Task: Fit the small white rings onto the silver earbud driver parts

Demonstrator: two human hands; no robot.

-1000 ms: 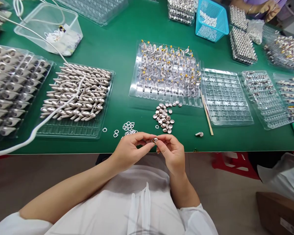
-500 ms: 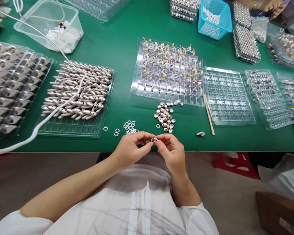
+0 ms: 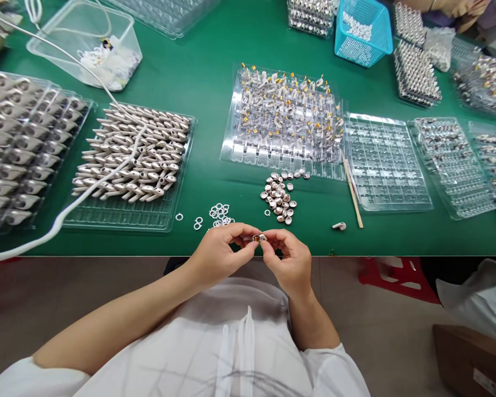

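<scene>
At the table's front edge my left hand [image 3: 220, 255] pinches an open earbud housing [image 3: 255, 238], with an orange-brown part visible inside it. Against its right side, my right hand [image 3: 289, 260] grips a small silvery earbud cap [image 3: 263, 237] between thumb and forefinger. The two pieces are touching or almost so; fingertips hide parts of both. Just beyond my hands lies a heap of loose earbud caps [image 3: 278, 197]. White rings [image 3: 220, 210] are scattered beyond my left hand. One whole earbud [image 3: 339, 226] rests farther right.
Behind the caps stands a clear tray of earbud parts with orange tabs [image 3: 287, 110]. A stem-filled tray [image 3: 132, 154] sits left, crossed by a white cable [image 3: 103, 182]. A wooden stick [image 3: 352, 194] lies beside another clear tray [image 3: 388, 165]. A co-worker's hands [image 3: 463, 10] show at top right.
The cap and the housing have turned between my fingers, so the orange-brown inside now shows more plainly. My right thumb has shifted slightly left and down.
</scene>
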